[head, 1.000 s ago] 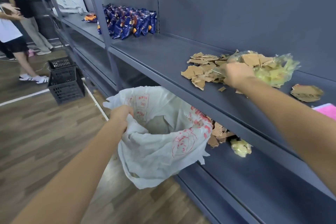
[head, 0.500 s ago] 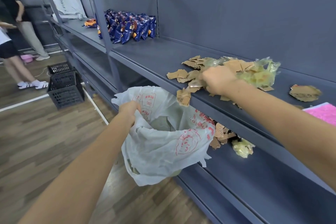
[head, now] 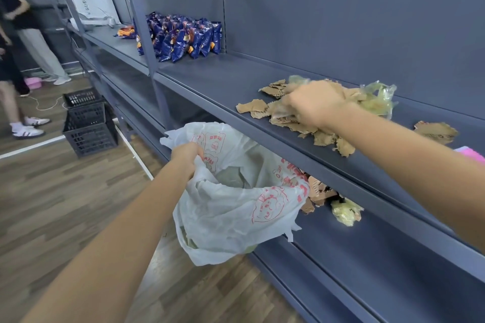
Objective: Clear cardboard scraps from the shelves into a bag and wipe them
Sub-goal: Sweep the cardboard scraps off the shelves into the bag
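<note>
Crowding shelf (head: 210, 81): snack packs (head: 183, 37), scraps (head: 288, 118) under right hand (head: 315, 102), grip unclear; left hand (head: 186, 157) clamping bag (head: 231, 207).

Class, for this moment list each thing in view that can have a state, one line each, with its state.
White plastic bag: open, mouth held up below the shelf edge.
Left hand: gripping the bag's rim.
Right hand: on the cardboard scraps, blurred.
Cardboard scraps: heaped on the upper shelf.
Blue snack packets: standing upright.
Black crates: stacked on the floor.
</note>
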Available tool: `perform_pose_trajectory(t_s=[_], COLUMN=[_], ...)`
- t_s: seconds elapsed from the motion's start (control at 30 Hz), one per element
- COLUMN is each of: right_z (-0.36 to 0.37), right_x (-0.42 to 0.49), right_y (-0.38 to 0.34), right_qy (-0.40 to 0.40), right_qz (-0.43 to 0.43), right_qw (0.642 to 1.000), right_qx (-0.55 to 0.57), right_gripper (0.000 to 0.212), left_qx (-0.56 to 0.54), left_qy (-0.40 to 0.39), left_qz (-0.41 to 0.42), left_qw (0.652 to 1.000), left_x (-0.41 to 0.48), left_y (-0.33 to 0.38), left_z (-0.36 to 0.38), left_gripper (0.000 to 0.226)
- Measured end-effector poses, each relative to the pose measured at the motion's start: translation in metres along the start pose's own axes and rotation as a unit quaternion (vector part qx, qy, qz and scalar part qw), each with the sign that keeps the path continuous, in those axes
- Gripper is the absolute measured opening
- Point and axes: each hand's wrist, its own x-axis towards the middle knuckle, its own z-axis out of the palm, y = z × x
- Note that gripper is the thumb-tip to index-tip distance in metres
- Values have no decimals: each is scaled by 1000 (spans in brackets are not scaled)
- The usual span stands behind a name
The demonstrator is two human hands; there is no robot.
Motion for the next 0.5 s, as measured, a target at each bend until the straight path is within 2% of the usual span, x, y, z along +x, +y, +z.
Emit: perform_pose_trajectory(t_s=[0.13,0.37,0.43,0.5], right_z=[6,14,20,26], right_x=[0,8,13,18], right_y=[-47,-101,-110,-115], right_qy=[-5,-11,-23,-47], right_qz=[-101,-185,-188,-183], right_qw=[995,982,982,982], right_qx=[-26,-29,-13,18], right_gripper=[29,31,39,58], left_qx=[4,-11,-6,7], left_qy=[-1,19,23,19], left_qz=[-5,23,23,12], left_qw=[1000,999,999,1000], left_x=[1,6,7,8], left_y=[2,3,4,5], left_z=[3,7,8,8], left_gripper=[54,50,43,32])
